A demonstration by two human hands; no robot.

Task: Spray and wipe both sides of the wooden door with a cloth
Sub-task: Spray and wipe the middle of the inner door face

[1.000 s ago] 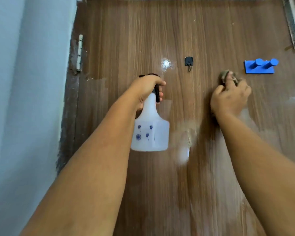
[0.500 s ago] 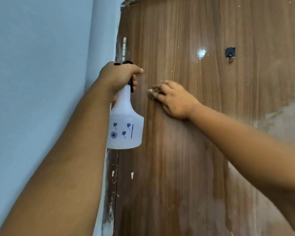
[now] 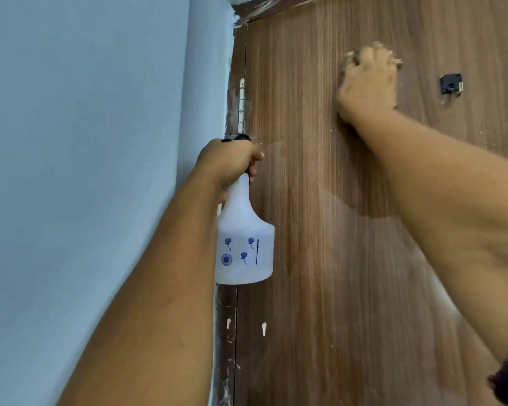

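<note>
Risk: right hand (image 3: 367, 83) is reaching high on the wooden door (image 3: 320, 259), so the cloth (image 3: 349, 55), mostly hidden under curled fingers, could be slipping out or missing the top edge; left hand (image 3: 228, 162) is gripping the spray bottle (image 3: 244, 244) by its neck and trigger, nozzle close to the hinge (image 3: 241, 105), so spray could be hitting the blue wall (image 3: 85, 142); door is filling the right side, bottle just beside its hinge edge, cloth pressed flat above.

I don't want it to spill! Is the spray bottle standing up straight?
Upright: the spray bottle hangs base-down, its neck gripped by the left hand.
</note>
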